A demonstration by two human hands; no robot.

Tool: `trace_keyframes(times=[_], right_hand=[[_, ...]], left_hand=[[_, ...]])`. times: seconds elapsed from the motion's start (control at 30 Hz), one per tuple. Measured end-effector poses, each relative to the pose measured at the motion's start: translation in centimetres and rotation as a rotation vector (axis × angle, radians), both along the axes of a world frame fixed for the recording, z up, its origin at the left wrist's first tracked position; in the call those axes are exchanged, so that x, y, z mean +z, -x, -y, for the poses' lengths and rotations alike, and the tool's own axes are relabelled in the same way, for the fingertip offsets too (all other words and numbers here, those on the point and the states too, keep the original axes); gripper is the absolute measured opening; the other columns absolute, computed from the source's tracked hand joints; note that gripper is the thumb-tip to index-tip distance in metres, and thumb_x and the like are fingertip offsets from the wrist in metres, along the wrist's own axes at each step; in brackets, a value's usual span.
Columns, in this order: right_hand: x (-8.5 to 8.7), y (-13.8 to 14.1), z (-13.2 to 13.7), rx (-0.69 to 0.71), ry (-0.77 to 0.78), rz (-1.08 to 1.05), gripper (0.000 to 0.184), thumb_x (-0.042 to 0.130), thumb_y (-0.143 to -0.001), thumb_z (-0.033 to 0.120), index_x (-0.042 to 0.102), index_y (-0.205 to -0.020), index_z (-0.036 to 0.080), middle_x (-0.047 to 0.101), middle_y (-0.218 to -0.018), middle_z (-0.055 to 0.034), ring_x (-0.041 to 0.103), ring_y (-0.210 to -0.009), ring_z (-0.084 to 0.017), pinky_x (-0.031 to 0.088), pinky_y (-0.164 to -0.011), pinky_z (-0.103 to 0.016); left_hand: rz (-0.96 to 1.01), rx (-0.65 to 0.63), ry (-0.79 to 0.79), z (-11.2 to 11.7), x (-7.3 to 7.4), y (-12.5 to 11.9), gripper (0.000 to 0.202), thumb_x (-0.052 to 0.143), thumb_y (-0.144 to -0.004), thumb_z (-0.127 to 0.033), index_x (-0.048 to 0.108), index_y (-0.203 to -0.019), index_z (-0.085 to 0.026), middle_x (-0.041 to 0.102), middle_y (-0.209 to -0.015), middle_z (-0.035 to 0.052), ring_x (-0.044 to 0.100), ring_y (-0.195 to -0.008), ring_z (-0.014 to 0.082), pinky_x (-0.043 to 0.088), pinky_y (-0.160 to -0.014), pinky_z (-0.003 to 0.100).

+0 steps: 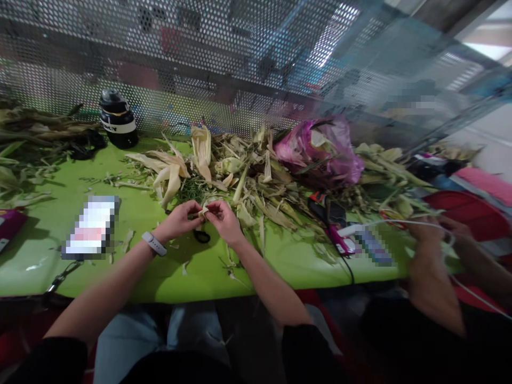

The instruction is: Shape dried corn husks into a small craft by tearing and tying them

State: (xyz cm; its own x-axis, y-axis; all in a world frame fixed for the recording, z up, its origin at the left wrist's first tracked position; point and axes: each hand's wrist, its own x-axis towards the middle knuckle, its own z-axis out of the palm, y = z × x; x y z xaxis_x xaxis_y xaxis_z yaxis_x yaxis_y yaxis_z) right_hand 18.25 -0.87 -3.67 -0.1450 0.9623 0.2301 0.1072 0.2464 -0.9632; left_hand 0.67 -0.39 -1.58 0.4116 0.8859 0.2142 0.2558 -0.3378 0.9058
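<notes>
My left hand, with a pale watch band on the wrist, and my right hand meet over the green table. Between their pinched fingertips is a small pale strip of corn husk, mostly covered by the fingers. Just below them a black loop, perhaps a scissor handle, lies on the table. Directly beyond my hands spreads a heap of dry corn husks, with large pale husk leaves and thin green shreds at its near left side.
A phone lies left on a strap. A dark bottle stands behind, against a perforated metal screen. A pink plastic bag rests on the heap. At right are another phone, a cable and another person's hands.
</notes>
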Motion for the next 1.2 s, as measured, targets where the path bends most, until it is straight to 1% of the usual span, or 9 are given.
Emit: trace_keyframes(times=[0.1,0.17,0.3,0.37,0.57,0.7,0.83,1.03,1.2], right_hand=[[0.1,0.0,0.1,-0.054,-0.019,0.025,0.030,0.065,-0.080,0.044,0.057,-0.098,0.021,0.066,-0.098,-0.0045,0.065,-0.083,-0.016,0.055,-0.080,-0.033],[0.3,-0.2,0.1,-0.030,-0.011,0.024,0.031,0.065,-0.081,0.046,0.060,-0.100,0.022,0.066,-0.098,-0.0044,0.065,-0.083,-0.016,0.055,-0.080,-0.033],[0.5,-0.4,-0.3,0.031,0.054,-0.041,0.034,0.070,-0.077,0.049,0.063,-0.098,0.023,0.068,-0.092,-0.0030,0.064,-0.080,-0.017,0.055,-0.078,-0.033],[0.4,-0.4,-0.5,0.022,0.073,-0.064,0.036,0.071,-0.075,0.050,0.064,-0.096,0.022,0.068,-0.090,-0.0027,0.064,-0.079,-0.016,0.055,-0.077,-0.032],[0.3,-0.3,-0.5,0.012,0.126,-0.152,0.034,0.075,-0.072,0.047,0.064,-0.092,0.021,0.066,-0.084,-0.0007,0.060,-0.075,-0.013,0.051,-0.076,-0.028],[0.5,-0.2,-0.4,0.025,0.125,-0.184,0.036,0.074,-0.073,0.049,0.064,-0.095,0.023,0.066,-0.089,-0.0014,0.061,-0.080,-0.015,0.051,-0.079,-0.029],[0.8,-0.1,-0.4,0.031,0.145,-0.182,0.039,0.074,-0.071,0.051,0.065,-0.097,0.024,0.067,-0.091,-0.0022,0.060,-0.076,-0.015,0.051,-0.070,-0.029],[1.2,-0.3,-0.2,0.033,0.109,-0.129,0.033,0.073,-0.072,0.050,0.063,-0.086,0.022,0.062,-0.076,-0.0002,0.053,-0.066,-0.013,0.046,-0.062,-0.028],[1.1,-0.4,0.2,0.035,0.124,-0.122,0.028,0.068,-0.075,0.047,0.057,-0.081,0.022,0.053,-0.064,0.0032,0.045,-0.056,-0.011,0.039,-0.052,-0.026]], left_hand=[[-0.064,0.082,-0.071,0.2,0.1,-0.3,0.015,0.066,-0.077,-0.027,0.060,-0.085,-0.016,0.062,-0.078,0.0016,0.056,-0.072,0.0148,0.045,-0.069,0.028],[0.008,0.087,-0.017,0.3,0.0,-0.5,0.019,0.067,-0.078,-0.030,0.059,-0.087,-0.016,0.063,-0.081,0.0021,0.058,-0.073,0.0145,0.047,-0.069,0.028],[0.204,0.029,0.182,0.0,-0.5,-0.5,0.031,0.071,-0.077,-0.036,0.056,-0.092,-0.014,0.063,-0.087,0.0035,0.060,-0.073,0.0129,0.050,-0.067,0.027],[0.219,0.031,0.192,-0.1,-0.7,-0.5,0.032,0.072,-0.077,-0.036,0.055,-0.093,-0.015,0.062,-0.088,0.0034,0.060,-0.074,0.0125,0.050,-0.067,0.027],[0.078,0.152,-0.040,0.5,0.0,-0.6,0.032,0.069,-0.080,-0.033,0.047,-0.097,-0.018,0.061,-0.090,0.0032,0.062,-0.081,0.0156,0.050,-0.071,0.028],[0.055,0.137,-0.122,0.8,0.5,-0.7,0.028,0.065,-0.084,-0.031,0.047,-0.101,-0.018,0.063,-0.093,0.0053,0.064,-0.087,0.0180,0.051,-0.075,0.030],[0.053,0.119,-0.153,0.8,0.4,-0.6,0.026,0.062,-0.086,-0.029,0.047,-0.104,-0.018,0.064,-0.093,0.0054,0.065,-0.088,0.0182,0.051,-0.077,0.031],[-0.085,0.104,-0.290,1.0,0.7,-0.4,0.014,0.059,-0.087,-0.027,0.050,-0.094,-0.018,0.063,-0.084,0.0020,0.061,-0.075,0.0145,0.047,-0.068,0.026],[-0.170,0.080,-0.385,0.8,0.1,-0.4,0.011,0.056,-0.089,-0.028,0.052,-0.089,-0.018,0.062,-0.077,0.0014,0.057,-0.066,0.0140,0.044,-0.062,0.026]])
